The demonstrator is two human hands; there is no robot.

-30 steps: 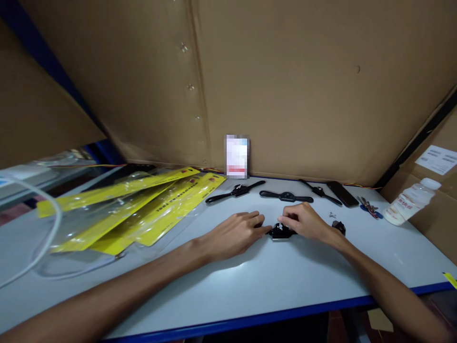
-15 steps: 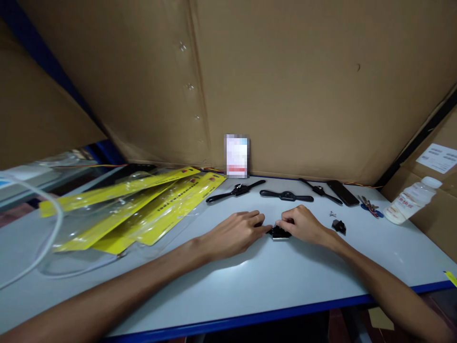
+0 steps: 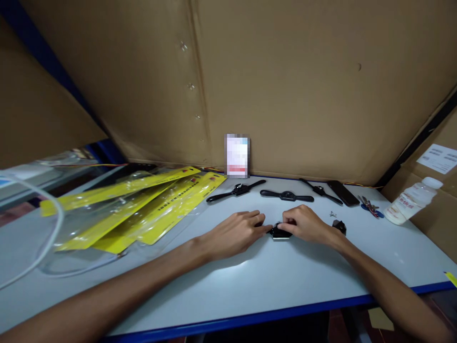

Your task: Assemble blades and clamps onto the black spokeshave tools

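— Hands first: where are they?

— I see my left hand (image 3: 240, 232) lying palm down on the table (image 3: 293, 281), fingertips touching a small black tool (image 3: 279, 232). My right hand (image 3: 303, 224) is curled over the tool's other end, fingers pinching it from above.

— And the tool itself?

— It sits on the table between both hands, mostly covered, so I can't make out its shape.

— Anything around?

— Three black handled tools (image 3: 286, 196) lie in a row behind, near the cardboard wall (image 3: 285, 85). Yellow packets (image 3: 143, 205) lie to the left, a white bottle (image 3: 410, 200) far right, and a small black part (image 3: 339, 226) just beside my right wrist
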